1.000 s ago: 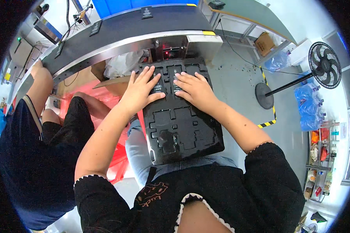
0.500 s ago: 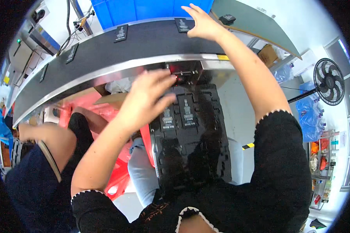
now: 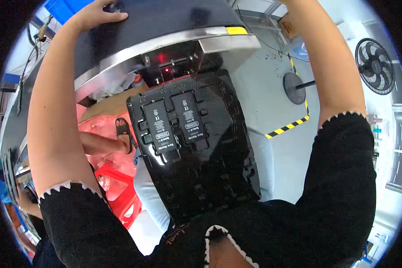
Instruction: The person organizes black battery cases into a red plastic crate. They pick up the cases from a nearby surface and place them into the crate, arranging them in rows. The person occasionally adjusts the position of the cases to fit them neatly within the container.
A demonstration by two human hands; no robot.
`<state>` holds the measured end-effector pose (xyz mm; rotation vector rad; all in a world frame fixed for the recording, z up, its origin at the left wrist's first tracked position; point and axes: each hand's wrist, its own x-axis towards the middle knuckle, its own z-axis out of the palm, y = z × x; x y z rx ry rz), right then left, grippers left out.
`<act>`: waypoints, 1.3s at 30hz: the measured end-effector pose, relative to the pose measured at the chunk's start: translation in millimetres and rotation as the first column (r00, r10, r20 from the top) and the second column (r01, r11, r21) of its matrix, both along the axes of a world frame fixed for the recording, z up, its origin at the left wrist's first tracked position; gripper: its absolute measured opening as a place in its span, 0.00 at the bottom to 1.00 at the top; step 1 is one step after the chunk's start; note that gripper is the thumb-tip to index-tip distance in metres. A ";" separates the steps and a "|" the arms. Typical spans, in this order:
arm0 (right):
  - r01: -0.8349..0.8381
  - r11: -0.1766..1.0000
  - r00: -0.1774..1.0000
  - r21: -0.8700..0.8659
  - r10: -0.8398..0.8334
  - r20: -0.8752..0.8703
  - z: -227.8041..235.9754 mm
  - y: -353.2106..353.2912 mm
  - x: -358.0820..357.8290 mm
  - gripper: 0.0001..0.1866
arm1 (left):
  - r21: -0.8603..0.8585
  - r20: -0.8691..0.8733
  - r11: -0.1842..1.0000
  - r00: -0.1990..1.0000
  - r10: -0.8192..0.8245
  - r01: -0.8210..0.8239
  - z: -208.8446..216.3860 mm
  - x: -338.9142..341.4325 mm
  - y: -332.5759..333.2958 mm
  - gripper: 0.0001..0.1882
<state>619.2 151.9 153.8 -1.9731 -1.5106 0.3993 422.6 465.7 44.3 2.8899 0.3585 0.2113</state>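
At the upper left, my left hand reaches onto the dark conveyor belt. Its thumb and finger are around a small black flat battery, partly hidden at the picture's top edge. My right forearm stretches up past the top edge, so that hand is out of sight. Between my arms a black moulded plastic tray leans toward my body. Two flat black batteries with pale print lie side by side in its far left slots, a left one and a right one.
A metal rail edges the belt, with a red-lit device below. Another person's sandalled foot is at the left by red plastic sheeting. To the right stand a black fan and striped floor tape.
My left hand has gone from above the tray to a battery on the belt. My right hand has passed out of the top of the picture. The whole view has shifted.
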 end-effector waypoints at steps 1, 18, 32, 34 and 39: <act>0.026 0.999 0.999 0.040 -0.024 -0.047 6.1 -30.4 -23.9 0.19 | 0.027 0.017 0.999 0.999 0.037 -0.037 -2.0 13.4 -8.0 0.47; -0.287 0.954 0.892 -0.081 0.297 0.340 -168.4 -194.5 -149.3 0.29 | -0.208 0.072 0.971 0.992 -0.104 0.117 9.9 -249.1 -367.8 0.49; -0.226 0.957 0.931 0.180 0.158 0.329 -112.2 -148.2 -164.8 0.23 | 0.104 -0.025 0.994 1.000 -0.015 0.017 -43.7 -277.8 -416.2 0.34; -0.232 0.940 0.944 0.250 0.156 0.290 -91.5 -124.4 -161.6 0.23 | 0.085 -0.036 0.996 0.999 0.021 -0.017 -45.9 -279.2 -415.3 0.34; -0.243 0.912 0.893 0.331 0.077 0.443 -62.0 -25.2 -115.8 0.27 | 0.003 0.114 0.995 0.989 -0.097 0.098 -8.5 -262.2 -367.5 0.31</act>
